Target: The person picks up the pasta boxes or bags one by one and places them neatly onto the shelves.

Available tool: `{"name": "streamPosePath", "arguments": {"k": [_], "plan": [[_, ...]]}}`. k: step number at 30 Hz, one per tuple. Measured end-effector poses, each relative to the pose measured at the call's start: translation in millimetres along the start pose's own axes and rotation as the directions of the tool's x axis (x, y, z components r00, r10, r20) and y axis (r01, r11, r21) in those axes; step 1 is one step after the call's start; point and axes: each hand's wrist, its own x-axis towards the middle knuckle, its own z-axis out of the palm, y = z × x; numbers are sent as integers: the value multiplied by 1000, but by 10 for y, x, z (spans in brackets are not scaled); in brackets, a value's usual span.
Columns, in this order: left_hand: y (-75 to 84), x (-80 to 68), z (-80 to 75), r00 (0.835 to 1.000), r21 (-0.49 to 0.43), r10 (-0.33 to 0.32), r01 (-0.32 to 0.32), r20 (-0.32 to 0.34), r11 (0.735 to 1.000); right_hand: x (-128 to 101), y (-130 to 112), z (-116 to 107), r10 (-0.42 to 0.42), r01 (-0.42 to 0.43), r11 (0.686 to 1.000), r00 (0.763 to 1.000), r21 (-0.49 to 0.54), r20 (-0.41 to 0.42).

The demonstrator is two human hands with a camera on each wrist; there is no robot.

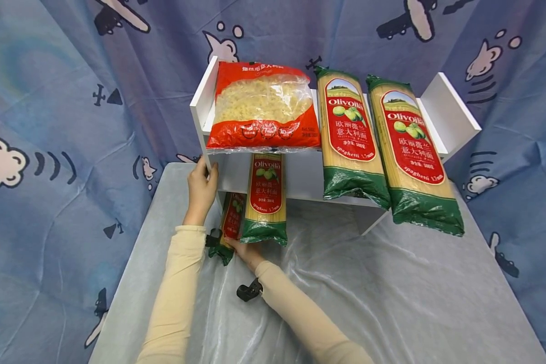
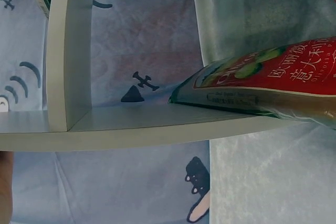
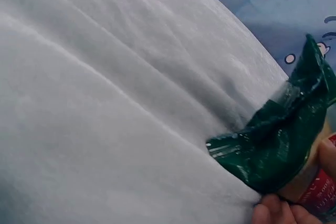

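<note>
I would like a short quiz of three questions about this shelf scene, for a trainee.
1. True or false: the left hand grips the left side panel of the white shelf.
2. Which pack does the right hand hold? A) the red macaroni bag B) the leftmost spaghetti pack on the lower level C) a spaghetti pack on the top level
3. Fill in: ___ spaghetti packs lean on the top level.

Key: 1 true; 2 B; 3 two.
</note>
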Motion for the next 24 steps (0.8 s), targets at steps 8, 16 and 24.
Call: {"name": "streamPosePath", "arguments": {"k": [8, 16, 24], "plan": [[13, -3, -7, 1000, 7, 4, -4, 8, 1000, 417, 646, 148, -46, 40, 991, 998, 128, 49], [10, 7, 9, 1000, 12, 5, -5, -4, 1000, 998, 1574, 253, -139, 132, 989, 979, -61, -146], [11, 11, 0, 1000, 16, -15, 15, 5, 1000, 1080, 1839, -239, -377, 339, 906, 919, -254, -117]]}}
